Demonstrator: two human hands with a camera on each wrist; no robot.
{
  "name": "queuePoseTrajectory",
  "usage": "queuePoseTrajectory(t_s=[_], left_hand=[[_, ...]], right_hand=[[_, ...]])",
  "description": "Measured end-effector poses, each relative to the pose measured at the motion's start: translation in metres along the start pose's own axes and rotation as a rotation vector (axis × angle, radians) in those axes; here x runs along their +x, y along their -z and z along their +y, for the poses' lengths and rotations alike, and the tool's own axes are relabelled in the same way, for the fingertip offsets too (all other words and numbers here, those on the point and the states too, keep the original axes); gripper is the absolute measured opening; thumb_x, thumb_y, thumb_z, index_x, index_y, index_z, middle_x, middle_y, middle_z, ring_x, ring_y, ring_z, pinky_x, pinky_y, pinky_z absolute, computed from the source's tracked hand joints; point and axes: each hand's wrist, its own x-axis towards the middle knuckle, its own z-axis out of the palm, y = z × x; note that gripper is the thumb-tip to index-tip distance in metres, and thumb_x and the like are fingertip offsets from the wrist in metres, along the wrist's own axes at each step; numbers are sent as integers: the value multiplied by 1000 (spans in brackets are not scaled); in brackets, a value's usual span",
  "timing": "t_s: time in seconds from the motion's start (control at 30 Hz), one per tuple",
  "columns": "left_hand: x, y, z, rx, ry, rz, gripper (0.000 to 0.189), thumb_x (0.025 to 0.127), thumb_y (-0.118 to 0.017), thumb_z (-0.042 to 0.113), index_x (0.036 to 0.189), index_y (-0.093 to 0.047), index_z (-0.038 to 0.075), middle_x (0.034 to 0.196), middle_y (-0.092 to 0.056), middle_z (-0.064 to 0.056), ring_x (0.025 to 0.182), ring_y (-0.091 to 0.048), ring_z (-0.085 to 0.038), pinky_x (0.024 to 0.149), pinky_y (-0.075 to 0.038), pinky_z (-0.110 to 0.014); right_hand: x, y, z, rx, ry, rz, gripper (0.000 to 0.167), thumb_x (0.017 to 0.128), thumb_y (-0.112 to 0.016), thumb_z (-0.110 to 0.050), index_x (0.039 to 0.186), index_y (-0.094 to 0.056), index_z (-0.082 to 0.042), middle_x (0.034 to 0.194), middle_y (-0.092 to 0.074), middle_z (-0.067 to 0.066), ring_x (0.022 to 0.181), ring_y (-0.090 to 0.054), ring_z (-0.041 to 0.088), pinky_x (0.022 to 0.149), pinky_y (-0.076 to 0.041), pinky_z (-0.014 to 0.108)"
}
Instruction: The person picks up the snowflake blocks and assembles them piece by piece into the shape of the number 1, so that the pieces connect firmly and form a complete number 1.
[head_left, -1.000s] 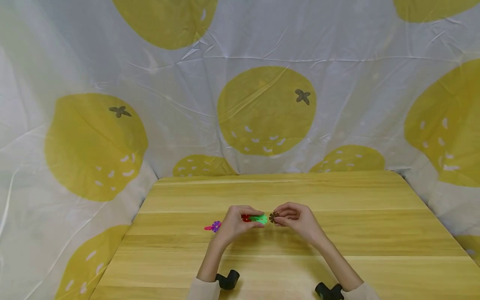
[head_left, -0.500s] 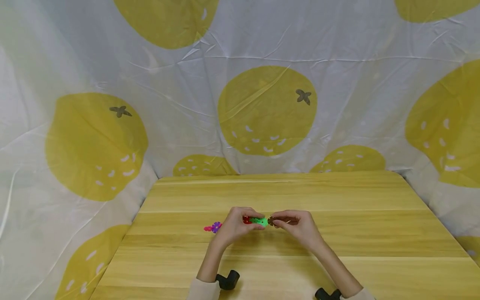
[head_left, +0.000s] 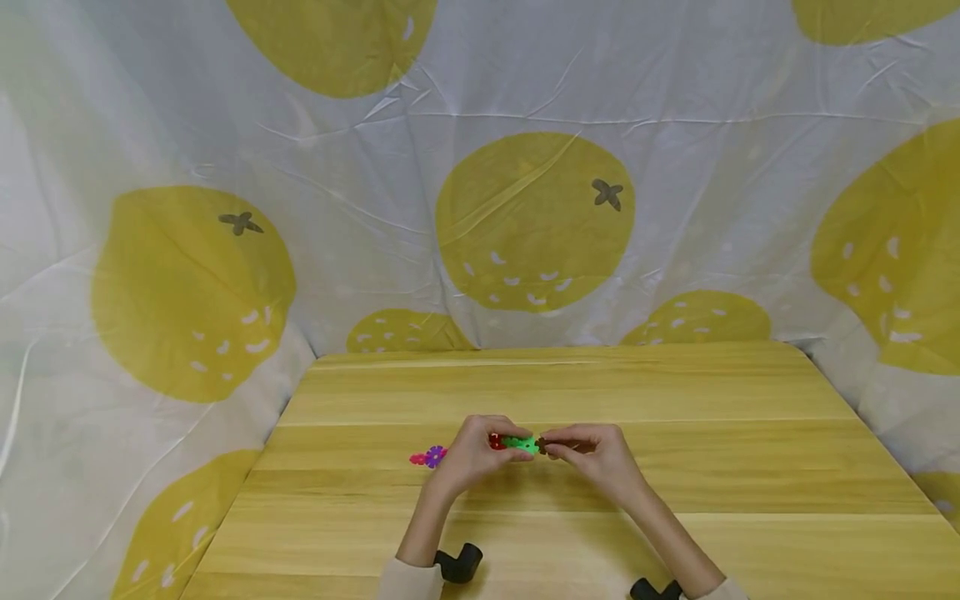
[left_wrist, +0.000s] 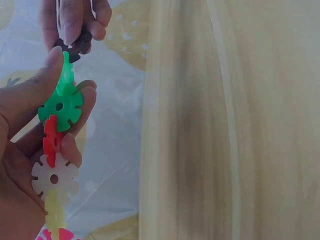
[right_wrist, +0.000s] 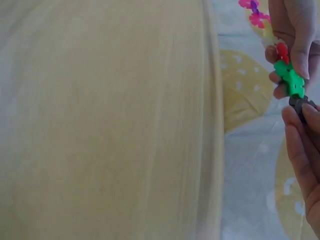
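My left hand (head_left: 472,454) holds a chain of notched plastic snowflake discs, pinching it near the bright green disc (left_wrist: 66,75). Below that in the left wrist view come a darker green disc (left_wrist: 72,112), a red disc (left_wrist: 52,142), a white disc (left_wrist: 42,175) and a yellow disc (left_wrist: 55,212). Pink and purple discs (head_left: 434,456) form the far end, left of the hand. My right hand (head_left: 600,454) pinches a dark brown disc (left_wrist: 75,52) between thumb and fingers. It touches the bright green disc's edge; how deep the slots engage is hidden.
Both hands are over a wood-grain table (head_left: 750,433). A white cloth with yellow fruit prints (head_left: 532,221) hangs behind and beside it. Black angled pieces (head_left: 460,563) are at both wrists.
The right hand has moved slightly left and down, bringing the brown disc from a small gap against the bright green disc. The left hand has barely shifted with the chain.
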Motion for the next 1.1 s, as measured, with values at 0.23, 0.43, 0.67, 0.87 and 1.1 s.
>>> queuePoseTrajectory(t_s=[0.23, 0.43, 0.67, 0.87, 1.1], left_hand=[[0, -1, 2, 9, -13, 17, 22, 85, -85, 8, 106, -82, 8, 97, -78, -3, 83, -63, -6, 70, -54, -18], [0, -2, 2, -4, 3, 19, 22, 87, -83, 12, 109, -81, 9, 100, -79, -2, 84, -64, -6, 70, -54, -18], [-1, 5, 2, -21, 38, -33, 19, 100, -70, 19, 116, -80, 14, 111, -78, 0, 88, -65, -8, 76, -54, -22], [-3, 14, -1, -99, 44, -95, 23, 103, -64, 11, 123, -76, 11, 122, -76, -8, 98, -73, -17, 80, -57, -24], [-4, 14, 3, -224, 72, -165, 33, 96, -74, 12, 128, -73, 9, 126, -74, -12, 98, -75, -34, 80, -60, -24]], right_hand=[[1, -5, -1, 62, -12, -2, 18, 92, -75, -2, 109, -80, 0, 97, -80, 17, 82, -79, 26, 72, -64, 43], [1, -2, 0, 107, -38, 1, 18, 93, -73, -2, 110, -79, 1, 100, -79, 19, 83, -79, 25, 76, -64, 45], [2, 7, 5, 40, -75, 48, 17, 95, -73, -7, 110, -79, -5, 103, -80, 15, 86, -78, 20, 79, -62, 24], [2, 17, 9, 40, -108, 97, 20, 95, -73, -8, 114, -77, 0, 105, -79, 17, 87, -78, 19, 80, -63, 26], [4, 22, 12, 19, -125, 103, 20, 96, -72, -9, 114, -77, -2, 107, -79, 17, 89, -77, 10, 81, -62, 27]])
